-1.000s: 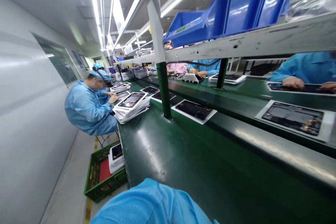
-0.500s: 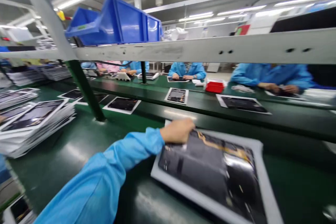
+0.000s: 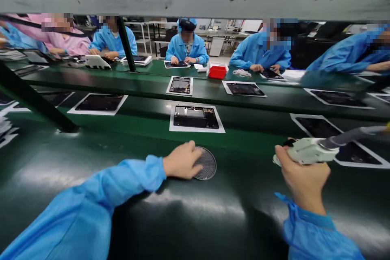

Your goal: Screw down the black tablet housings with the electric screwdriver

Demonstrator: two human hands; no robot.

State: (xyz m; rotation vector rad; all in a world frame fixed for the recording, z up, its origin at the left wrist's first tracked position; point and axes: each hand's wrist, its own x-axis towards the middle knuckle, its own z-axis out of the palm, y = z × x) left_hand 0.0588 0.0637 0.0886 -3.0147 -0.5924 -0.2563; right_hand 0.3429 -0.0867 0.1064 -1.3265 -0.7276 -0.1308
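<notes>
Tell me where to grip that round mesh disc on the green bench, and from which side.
The round mesh disc lies flat on the green bench, so a top pinch would probably slip. Its left part is under the left hand; the right rim is bare. Likely best: come in low from the right, hook a fingertip under that rim and pinch the thin edge.

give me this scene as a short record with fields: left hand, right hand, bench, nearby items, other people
left hand: left hand rests on a round mesh disc, fingers over its left edge
right hand: right hand grips a white handheld tool with a grey hose
bench: dark green bench
nearby items: opened tablet on a white tray beyond the disc; red box farther back
other people: workers in blue coats seated opposite, one in pink
</notes>
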